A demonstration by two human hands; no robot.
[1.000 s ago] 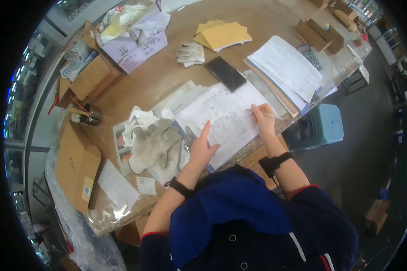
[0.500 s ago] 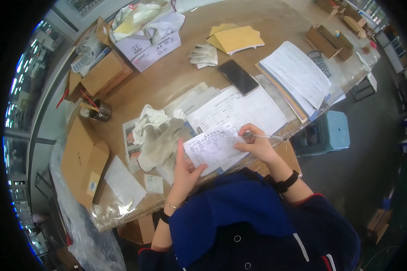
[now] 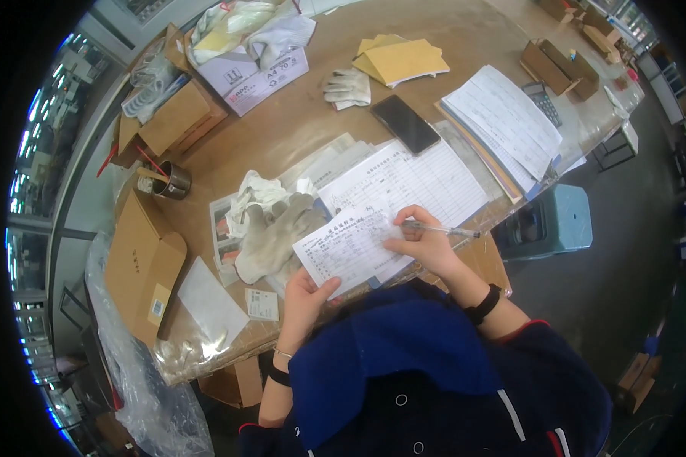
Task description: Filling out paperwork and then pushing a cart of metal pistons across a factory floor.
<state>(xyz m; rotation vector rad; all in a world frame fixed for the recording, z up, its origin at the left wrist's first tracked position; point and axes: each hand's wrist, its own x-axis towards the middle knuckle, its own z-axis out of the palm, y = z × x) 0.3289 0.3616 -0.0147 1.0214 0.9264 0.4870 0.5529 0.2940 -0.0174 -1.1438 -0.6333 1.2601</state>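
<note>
A white handwritten form [image 3: 341, 250] is held up over the table's near edge. My left hand [image 3: 306, 301] pinches its lower left part, thumb on top and fingers underneath. At the form's right edge is my right hand [image 3: 427, 245], closed on a clear pen [image 3: 459, 231] that points out to the right; its fingertips also touch the paper. Beneath and beyond lies a ruled sheet [image 3: 442, 186] with writing on it. Grey-white work gloves [image 3: 270, 247] lie in a heap just left of the form. A black phone [image 3: 405, 126] rests on the ruled sheet's far edge.
Paper stacks [image 3: 503, 122] and a calculator [image 3: 543, 105] are at the right. Yellow envelopes [image 3: 408, 61] and another glove [image 3: 347, 87] lie farther back. Cartons [image 3: 179, 118], a metal cup [image 3: 175, 181] and an opened cardboard box [image 3: 141, 266] stand left. A blue stool [image 3: 568, 217] is beside the table.
The form has shifted left and turned more face-up. My left hand has moved slightly left, and its forefinger has gone from the form's left edge to underneath. My right hand still grips the pen.
</note>
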